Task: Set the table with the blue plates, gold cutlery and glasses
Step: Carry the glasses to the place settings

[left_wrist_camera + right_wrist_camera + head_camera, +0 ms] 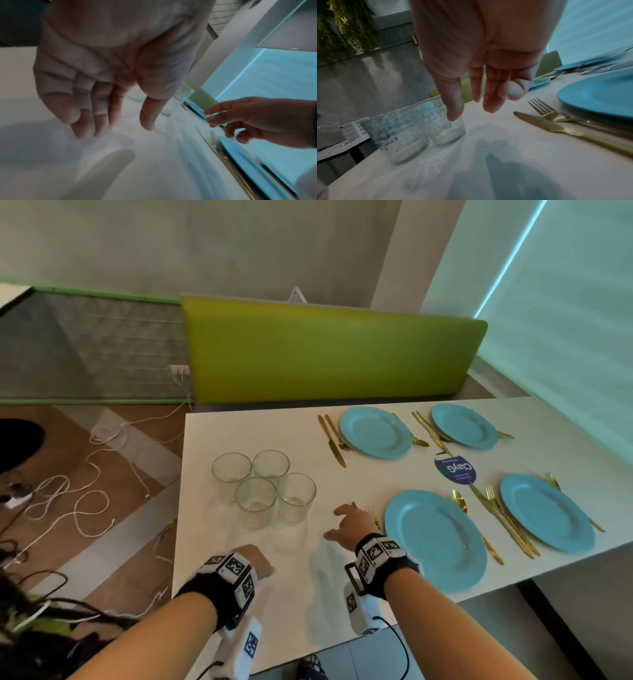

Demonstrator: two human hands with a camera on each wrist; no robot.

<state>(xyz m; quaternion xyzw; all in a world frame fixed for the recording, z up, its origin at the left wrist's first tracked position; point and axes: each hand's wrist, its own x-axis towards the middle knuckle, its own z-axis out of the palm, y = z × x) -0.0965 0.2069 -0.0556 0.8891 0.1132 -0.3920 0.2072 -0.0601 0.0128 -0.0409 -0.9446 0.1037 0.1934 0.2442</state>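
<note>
Four clear, straight-sided drinking glasses [256, 494] stand clustered just ahead of the left hand [255, 559] and left of the right hand [349, 525]. The right wrist view shows only two of them sharply.

There are four round glossy blue plates [435, 539]: one just right of the right hand, one further right, and two beyond those.

Each plate has gold metal cutlery beside it: apparently one knife [556, 127], one fork [544, 109] and one spoon [459, 501], making twelve pieces, though overlaps blur the count.

One dark blue round printed label [455, 470] lies between the plates.
</note>
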